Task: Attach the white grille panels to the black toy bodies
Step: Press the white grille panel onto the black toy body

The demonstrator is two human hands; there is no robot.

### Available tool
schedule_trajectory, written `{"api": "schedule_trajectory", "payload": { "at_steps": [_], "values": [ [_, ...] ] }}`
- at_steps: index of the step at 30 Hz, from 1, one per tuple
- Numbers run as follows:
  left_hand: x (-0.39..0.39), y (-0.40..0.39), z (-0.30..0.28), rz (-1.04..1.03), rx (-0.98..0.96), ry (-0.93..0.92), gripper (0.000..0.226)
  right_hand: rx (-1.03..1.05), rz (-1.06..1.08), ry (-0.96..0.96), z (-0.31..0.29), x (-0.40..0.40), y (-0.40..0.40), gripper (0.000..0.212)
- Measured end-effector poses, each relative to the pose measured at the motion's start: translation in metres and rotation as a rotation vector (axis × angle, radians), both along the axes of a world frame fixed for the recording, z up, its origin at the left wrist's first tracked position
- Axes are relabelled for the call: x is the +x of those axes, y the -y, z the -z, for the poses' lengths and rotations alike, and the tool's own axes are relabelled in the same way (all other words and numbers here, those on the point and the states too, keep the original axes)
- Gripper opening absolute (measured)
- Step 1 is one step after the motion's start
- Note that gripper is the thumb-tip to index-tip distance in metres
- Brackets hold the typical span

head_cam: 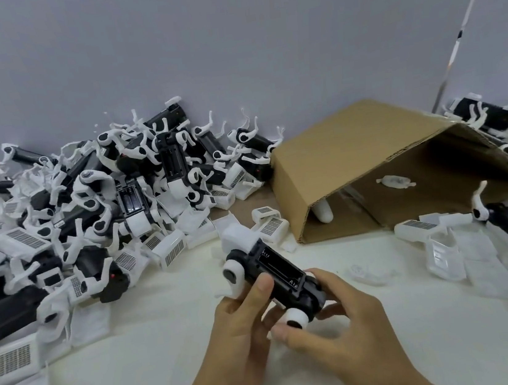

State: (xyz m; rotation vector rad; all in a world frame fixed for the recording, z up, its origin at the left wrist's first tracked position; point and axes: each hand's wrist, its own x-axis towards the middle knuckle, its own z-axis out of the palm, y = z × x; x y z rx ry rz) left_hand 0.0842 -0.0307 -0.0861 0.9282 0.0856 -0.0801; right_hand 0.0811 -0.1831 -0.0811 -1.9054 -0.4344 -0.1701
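A black toy body (276, 270) with white round joints is held in both hands above the white table, its open battery bay facing up. A white panel (238, 239) sits on its far end. My left hand (247, 325) grips the body's left side, thumb on top. My right hand (337, 317) holds the near end, fingers curled round the white joint. Loose white grille panels (271, 225) lie just beyond the body.
A big heap of black toy bodies with white legs (135, 182) fills the left and back. A tipped cardboard box (371, 160) lies open at the right. More toys and panels (446, 238) sit at the far right. Grille panels (6, 360) lie at the near left.
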Motion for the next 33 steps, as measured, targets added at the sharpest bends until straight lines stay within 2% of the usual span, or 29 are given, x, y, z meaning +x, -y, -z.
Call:
{"api": "schedule_trajectory", "payload": {
  "at_steps": [6, 8, 10, 14, 16, 19, 21, 23, 25, 30, 33],
  "values": [
    [-0.002, 0.004, -0.004, -0.025, 0.054, 0.043, 0.066, -0.019, 0.007, 0.04, -0.003, 0.001, 0.002, 0.055],
    [-0.002, 0.005, -0.006, -0.025, 0.064, 0.058, 0.057, 0.037, 0.001, -0.019, 0.0, 0.001, 0.0, 0.065],
    [-0.003, 0.006, -0.007, -0.031, 0.097, 0.056, 0.051, 0.068, -0.012, -0.086, 0.002, 0.001, -0.001, 0.064],
    [-0.005, 0.008, -0.008, -0.039, 0.142, 0.097, 0.048, 0.071, 0.011, -0.021, 0.002, 0.001, -0.002, 0.055],
    [-0.005, 0.007, -0.009, -0.013, 0.203, 0.179, 0.04, 0.046, -0.01, -0.018, 0.002, 0.004, -0.001, 0.061],
    [-0.004, -0.003, -0.01, -0.139, 0.492, 0.324, 0.035, -0.015, -0.086, -0.078, 0.006, 0.007, 0.001, 0.087],
    [-0.003, -0.015, -0.01, -0.297, 0.894, 0.484, 0.038, -0.025, -0.118, -0.037, 0.006, 0.007, 0.0, 0.094],
    [0.002, -0.026, -0.008, -0.406, 1.373, 0.751, 0.038, 0.011, -0.112, 0.026, 0.006, 0.005, 0.001, 0.097],
    [0.003, -0.029, -0.005, -0.403, 1.653, 0.908, 0.042, 0.024, -0.103, 0.101, 0.008, 0.005, 0.004, 0.096],
    [0.003, -0.03, -0.003, -0.297, 1.758, 0.942, 0.056, 0.023, -0.077, 0.11, 0.001, 0.003, 0.004, 0.072],
    [0.002, -0.028, -0.001, -0.259, 1.693, 0.93, 0.063, -0.035, 0.002, 0.174, -0.001, 0.002, 0.003, 0.064]
  ]
}}
